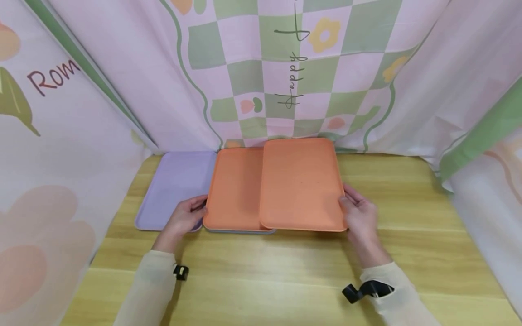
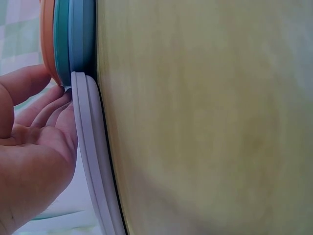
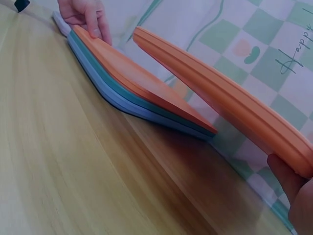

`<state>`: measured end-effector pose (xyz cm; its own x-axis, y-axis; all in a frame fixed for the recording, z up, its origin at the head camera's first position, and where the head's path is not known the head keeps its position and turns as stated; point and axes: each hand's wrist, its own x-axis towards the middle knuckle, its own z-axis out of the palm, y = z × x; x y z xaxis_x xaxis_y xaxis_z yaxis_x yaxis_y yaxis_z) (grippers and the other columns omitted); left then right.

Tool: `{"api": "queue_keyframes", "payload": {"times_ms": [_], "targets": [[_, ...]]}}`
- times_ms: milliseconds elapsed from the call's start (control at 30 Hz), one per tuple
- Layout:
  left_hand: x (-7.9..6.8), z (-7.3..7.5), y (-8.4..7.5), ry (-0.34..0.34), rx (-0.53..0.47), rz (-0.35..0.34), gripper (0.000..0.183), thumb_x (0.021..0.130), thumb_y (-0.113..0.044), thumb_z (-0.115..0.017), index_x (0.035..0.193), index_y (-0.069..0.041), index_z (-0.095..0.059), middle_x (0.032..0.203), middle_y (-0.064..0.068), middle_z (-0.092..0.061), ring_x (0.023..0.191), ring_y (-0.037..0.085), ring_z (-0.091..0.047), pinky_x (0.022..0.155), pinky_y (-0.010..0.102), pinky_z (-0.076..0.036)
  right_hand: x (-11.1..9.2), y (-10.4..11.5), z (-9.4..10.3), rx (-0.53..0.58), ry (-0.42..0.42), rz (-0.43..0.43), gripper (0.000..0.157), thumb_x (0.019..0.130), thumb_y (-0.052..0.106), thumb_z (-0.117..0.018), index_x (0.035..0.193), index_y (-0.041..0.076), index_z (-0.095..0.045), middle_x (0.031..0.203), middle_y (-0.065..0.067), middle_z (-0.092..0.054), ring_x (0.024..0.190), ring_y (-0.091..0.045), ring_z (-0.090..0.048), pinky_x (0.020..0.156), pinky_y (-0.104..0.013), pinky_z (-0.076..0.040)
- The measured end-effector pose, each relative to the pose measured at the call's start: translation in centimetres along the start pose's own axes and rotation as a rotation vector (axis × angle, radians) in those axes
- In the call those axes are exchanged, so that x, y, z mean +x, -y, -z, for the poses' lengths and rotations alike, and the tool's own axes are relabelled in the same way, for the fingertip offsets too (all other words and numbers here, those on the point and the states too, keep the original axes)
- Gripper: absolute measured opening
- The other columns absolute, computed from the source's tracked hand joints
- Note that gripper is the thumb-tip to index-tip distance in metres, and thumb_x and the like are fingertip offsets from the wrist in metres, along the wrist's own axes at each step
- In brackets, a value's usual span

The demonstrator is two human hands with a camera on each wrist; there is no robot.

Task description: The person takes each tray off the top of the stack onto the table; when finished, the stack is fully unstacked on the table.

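The right hand (image 1: pixel 363 217) grips the right rim of an orange tray (image 1: pixel 302 181), its thumb on top. In the right wrist view, this raised tray (image 3: pixel 230 93) tilts above a stack. Topping the stack is another orange tray (image 1: pixel 234 190), partly covered by the raised one in the head view. Under it lie a teal tray (image 2: pixel 61 44) and a blue tray (image 2: pixel 82 39). At the stack's left edge, the left hand (image 1: pixel 185 217) pinches the orange tray's rim; some fingertips are hidden behind the edges. Beneath that hand lies a lilac tray (image 1: pixel 179 181).
The trays stand at the back of a wooden table (image 1: pixel 261 276), against a checkered curtain (image 1: pixel 281 68). Pale printed curtains (image 1: pixel 61 158) hang at both sides. A black wrist device (image 1: pixel 367 290) sits on the right sleeve, a smaller one (image 1: pixel 181 272) on the left.
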<state>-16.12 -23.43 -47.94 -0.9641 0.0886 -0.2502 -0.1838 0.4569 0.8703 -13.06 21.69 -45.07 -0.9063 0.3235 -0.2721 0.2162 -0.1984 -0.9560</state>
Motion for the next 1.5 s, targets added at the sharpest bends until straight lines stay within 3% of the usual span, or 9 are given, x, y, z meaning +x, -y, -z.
{"api": "queue_keyframes", "payload": {"times_ms": [233, 333, 400, 467, 500, 1067, 1333, 1433, 1500], "targets": [[0.0, 0.1, -0.1, -0.002, 0.003, 0.015, 0.051, 0.109, -0.006, -0.06, 0.158, 0.002, -0.05, 0.16, 0.027, -0.053, 0.15, 0.041, -0.053, 0.121, 0.049, -0.05, 0.2, 0.2, 1.2, -0.007, -0.032, -0.001, 0.05, 0.109, 0.006, -0.056, 0.159, 0.004, -0.052, 0.157, -0.018, -0.055, 0.096, 0.006, -0.073, 0.083, -0.015, -0.063], [0.0, 0.1, 0.0, 0.001, 0.003, 0.011, 0.051, 0.109, -0.006, -0.06, 0.158, 0.003, -0.05, 0.16, 0.027, -0.053, 0.15, 0.042, -0.052, 0.122, 0.05, -0.049, 0.4, 0.1, 1.8, -0.002, -0.038, 0.005, 0.05, 0.109, 0.004, -0.057, 0.159, 0.002, -0.052, 0.137, 0.006, -0.073, 0.093, 0.007, -0.073, 0.081, -0.015, -0.063], [0.0, 0.1, 0.0, 0.007, -0.002, 0.009, 0.051, 0.109, -0.006, -0.06, 0.158, 0.003, -0.05, 0.161, 0.028, -0.052, 0.15, 0.042, -0.052, 0.122, 0.049, -0.049, 0.5, 0.0, 2.2, 0.001, -0.04, 0.011, 0.05, 0.109, 0.004, -0.057, 0.158, 0.0, -0.052, 0.115, 0.02, -0.077, 0.091, 0.007, -0.073, 0.079, -0.014, -0.063], [0.1, 0.1, 0.1, 0.01, -0.009, 0.012, 0.051, 0.109, -0.006, -0.06, 0.159, 0.003, -0.049, 0.161, 0.027, -0.051, 0.15, 0.042, -0.052, 0.121, 0.048, -0.05, 0.6, -0.1, 2.6, 0.006, -0.037, 0.014, 0.051, 0.109, 0.003, -0.057, 0.159, -0.001, -0.05, 0.097, 0.024, -0.075, 0.09, 0.007, -0.072, 0.077, -0.014, -0.063], [0.1, 0.2, 0.1, 0.011, -0.014, 0.013, 0.051, 0.109, -0.005, -0.059, 0.159, 0.003, -0.049, 0.161, 0.027, -0.051, 0.151, 0.041, -0.051, 0.121, 0.048, -0.05, 0.6, 0.0, 2.8, 0.011, -0.039, 0.014, 0.051, 0.108, 0.004, -0.058, 0.159, -0.002, -0.05, 0.096, 0.025, -0.075, 0.089, 0.007, -0.072, 0.076, -0.014, -0.063], [0.1, 0.1, -0.1, 0.008, -0.018, 0.019, 0.051, 0.109, -0.005, -0.06, 0.158, 0.003, -0.05, 0.161, 0.028, -0.052, 0.15, 0.042, -0.051, 0.12, 0.047, -0.051, 1.8, -0.2, 5.7, 0.023, -0.045, -0.024, 0.055, 0.107, 0.004, -0.061, 0.161, -0.001, -0.047, 0.092, 0.025, -0.077, 0.083, 0.005, -0.074, 0.069, -0.017, -0.063], [0.1, 0.0, -0.1, 0.003, -0.006, 0.016, 0.051, 0.108, -0.005, -0.061, 0.157, 0.003, -0.051, 0.16, 0.028, -0.052, 0.15, 0.042, -0.052, 0.12, 0.048, -0.051, 2.6, -1.2, 5.6, -0.067, -0.087, -0.023, 0.052, 0.107, 0.003, -0.061, 0.158, 0.0, -0.051, 0.09, 0.029, -0.073, 0.086, 0.011, -0.068, 0.071, -0.01, -0.059], [0.2, 0.0, 0.0, 0.001, -0.011, 0.023, 0.051, 0.109, -0.005, -0.06, 0.158, 0.002, -0.05, 0.161, 0.027, -0.052, 0.151, 0.041, -0.052, 0.12, 0.048, -0.051, 2.9, -1.4, 5.3, -0.143, -0.112, -0.01, 0.05, 0.107, 0.006, -0.061, 0.157, 0.003, -0.055, 0.107, 0.023, -0.076, 0.091, 0.013, -0.066, 0.076, -0.007, -0.057], [0.2, 0.1, 0.0, -0.001, -0.009, 0.026, 0.051, 0.109, -0.005, -0.06, 0.159, 0.002, -0.05, 0.162, 0.027, -0.051, 0.151, 0.041, -0.051, 0.121, 0.048, -0.05, 3.0, -1.6, 5.0, -0.223, -0.125, 0.008, 0.048, 0.108, 0.008, -0.06, 0.155, 0.005, -0.057, 0.126, 0.009, -0.077, 0.095, 0.013, -0.065, 0.079, -0.005, -0.055]]}}
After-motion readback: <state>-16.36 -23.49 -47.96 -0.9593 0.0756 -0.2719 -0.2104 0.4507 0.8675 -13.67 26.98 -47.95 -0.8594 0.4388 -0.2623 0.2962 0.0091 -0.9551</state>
